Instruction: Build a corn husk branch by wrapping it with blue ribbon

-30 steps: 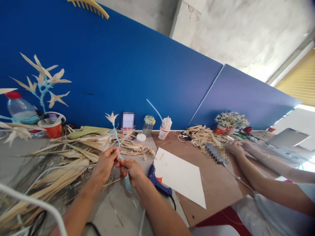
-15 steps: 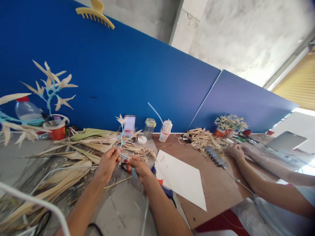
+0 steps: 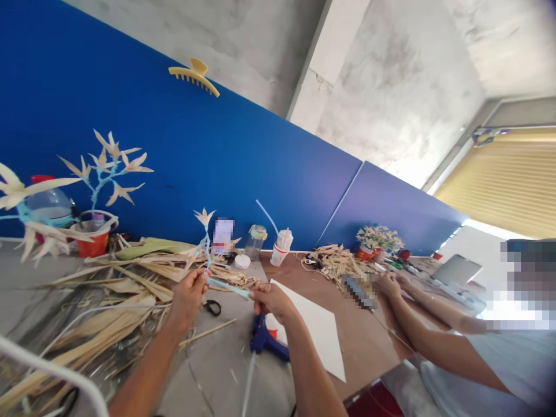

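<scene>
My left hand (image 3: pixel 190 293) pinches the lower stem of a small handmade flower branch (image 3: pixel 207 243), which stands upright with pale pointed petals on a light-blue wrapped stem. From that stem a light-blue strip (image 3: pixel 229 286) stretches sideways to my right hand (image 3: pixel 274 302), whose closed fingers grip its far end. Below my right hand lies a dark blue glue gun (image 3: pixel 263 340) with a red-orange part and a clear stick at its back. A black loop, perhaps a scissors handle (image 3: pixel 212 308), rests on the table between my hands.
Dried husks (image 3: pixel 117 295) cover the left side. Flower branches stand near a red bucket (image 3: pixel 93 242). A jar (image 3: pixel 256 238), a white cup (image 3: pixel 278 253) and white paper (image 3: pixel 324 333) lie ahead and right. A co-worker's hands (image 3: pixel 391 284) rest at the far right. A white tube (image 3: pixel 56 362) crosses the lower left.
My right hand has moved right, away from my left, drawing the light-blue strip out long and taut. The glue gun shows more fully. The whole view has shifted and tilted.
</scene>
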### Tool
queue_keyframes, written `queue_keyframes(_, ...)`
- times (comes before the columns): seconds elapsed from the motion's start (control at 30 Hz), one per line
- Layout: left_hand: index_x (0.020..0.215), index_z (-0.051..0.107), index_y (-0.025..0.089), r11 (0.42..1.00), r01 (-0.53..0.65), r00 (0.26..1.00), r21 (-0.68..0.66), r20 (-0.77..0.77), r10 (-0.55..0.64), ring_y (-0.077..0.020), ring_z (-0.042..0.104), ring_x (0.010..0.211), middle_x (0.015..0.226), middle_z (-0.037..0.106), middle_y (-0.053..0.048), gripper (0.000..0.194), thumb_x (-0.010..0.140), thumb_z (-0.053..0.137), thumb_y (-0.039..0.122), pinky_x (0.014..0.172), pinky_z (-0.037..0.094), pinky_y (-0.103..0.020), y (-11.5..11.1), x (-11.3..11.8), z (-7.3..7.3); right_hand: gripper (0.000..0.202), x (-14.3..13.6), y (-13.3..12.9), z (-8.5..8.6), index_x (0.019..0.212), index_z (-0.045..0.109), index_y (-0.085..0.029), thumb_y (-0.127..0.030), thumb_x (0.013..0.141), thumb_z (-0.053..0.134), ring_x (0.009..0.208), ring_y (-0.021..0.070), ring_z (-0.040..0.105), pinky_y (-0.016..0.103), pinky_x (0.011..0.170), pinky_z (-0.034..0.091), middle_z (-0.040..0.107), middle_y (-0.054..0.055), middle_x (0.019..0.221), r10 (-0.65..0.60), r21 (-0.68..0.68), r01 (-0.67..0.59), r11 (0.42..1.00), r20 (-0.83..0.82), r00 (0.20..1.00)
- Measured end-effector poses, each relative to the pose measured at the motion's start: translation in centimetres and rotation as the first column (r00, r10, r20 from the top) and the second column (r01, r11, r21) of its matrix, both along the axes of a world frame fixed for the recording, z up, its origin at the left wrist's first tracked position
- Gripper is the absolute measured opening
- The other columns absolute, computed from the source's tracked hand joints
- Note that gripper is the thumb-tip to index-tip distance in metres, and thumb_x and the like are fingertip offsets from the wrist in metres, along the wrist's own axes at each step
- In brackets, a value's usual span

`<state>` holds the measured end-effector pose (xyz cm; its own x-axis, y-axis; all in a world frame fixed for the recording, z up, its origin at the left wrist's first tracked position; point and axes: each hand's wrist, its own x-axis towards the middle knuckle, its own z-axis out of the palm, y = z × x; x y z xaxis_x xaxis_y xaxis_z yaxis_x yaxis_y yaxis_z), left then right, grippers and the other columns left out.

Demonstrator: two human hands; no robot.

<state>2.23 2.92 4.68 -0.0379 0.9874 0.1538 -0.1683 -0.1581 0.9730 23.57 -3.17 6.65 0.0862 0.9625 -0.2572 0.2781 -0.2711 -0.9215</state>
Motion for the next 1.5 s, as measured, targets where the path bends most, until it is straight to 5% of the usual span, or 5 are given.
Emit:
queue_keyframes(0.3, 0.078, 0.065, 0.022, 0.998, -0.004, 0.982, 0.064, -0.19, 0.016, -0.0189, 0.051, 0.053, 0.054, 0.054, 0.002, 0.033, 0.07, 0.056, 0.052, 0.053, 0.041, -0.029, -0.3, 0.5, -0.5, 0.035, 2.7, -6.3, -1.2, 0.109, 0.069, -0.015, -0.019, 0.075, 0.064, 0.097, 0.0229, 0.065, 0.03, 0.084, 0.046, 0.067, 0.013, 0.11, -0.013, 0.03, -0.013, 0.999, 0.726, 0.688)
queue_keyframes(1.0, 0.083, 0.065, 0.023, 0.948, -0.108, 0.93, 0.298, -0.307, 0.203, -0.0236, 0.063, 0.073, 0.077, 0.07, -0.005, 0.025, 0.082, 0.049, 0.042, 0.072, 0.049, -0.033, 0.0, 1.0, -2.1, 0.035, 1.5, -8.3, -2.7, 0.101, 0.066, -0.013, -0.013, 0.066, 0.062, 0.095, 0.0256, 0.065, 0.034, 0.084, 0.048, 0.056, 0.015, 0.116, 0.232, -0.133, -0.219, 0.967, 0.821, 0.522)
queue_keyframes(1.17, 0.082, 0.064, 0.023, 0.94, -0.132, 0.929, 0.315, -0.291, 0.227, -0.0246, 0.063, 0.074, 0.078, 0.07, -0.006, 0.024, 0.081, 0.048, 0.041, 0.074, 0.05, -0.035, 0.0, 1.1, -2.2, 0.027, 2.4, -8.4, -2.5, 0.089, 0.061, -0.017, -0.01, 0.064, 0.054, 0.093, 0.0223, 0.059, 0.032, 0.085, 0.046, 0.057, 0.01, 0.103, -0.038, 0.233, -0.175, 0.957, 0.695, 0.718)
queue_keyframes(1.3, 0.08, 0.063, 0.024, 0.945, -0.137, 0.933, 0.298, -0.283, 0.225, -0.0242, 0.062, 0.073, 0.075, 0.069, -0.004, 0.023, 0.08, 0.048, 0.041, 0.073, 0.05, -0.035, -0.1, 1.3, -2.0, 0.025, 2.5, -8.3, -1.0, 0.091, 0.057, -0.02, -0.024, 0.067, 0.057, 0.064, 0.0166, 0.05, 0.028, 0.061, 0.04, 0.055, 0.001, 0.072, -0.098, 0.369, 0.015, 0.929, 0.207, 0.973)
queue_keyframes(1.5, 0.078, 0.062, 0.024, 0.94, -0.152, 0.925, 0.304, -0.291, 0.244, -0.0248, 0.064, 0.078, 0.079, 0.07, -0.005, 0.022, 0.08, 0.047, 0.04, 0.076, 0.05, -0.035, 0.1, 1.2, -2.3, 0.048, -1.3, -6.2, -0.4, 0.091, 0.059, -0.018, -0.055, 0.064, 0.073, 0.048, 0.0106, 0.037, 0.026, 0.052, 0.026, 0.049, -0.004, 0.055, 0.101, 0.456, 0.086, 0.886, -0.371, 0.923)
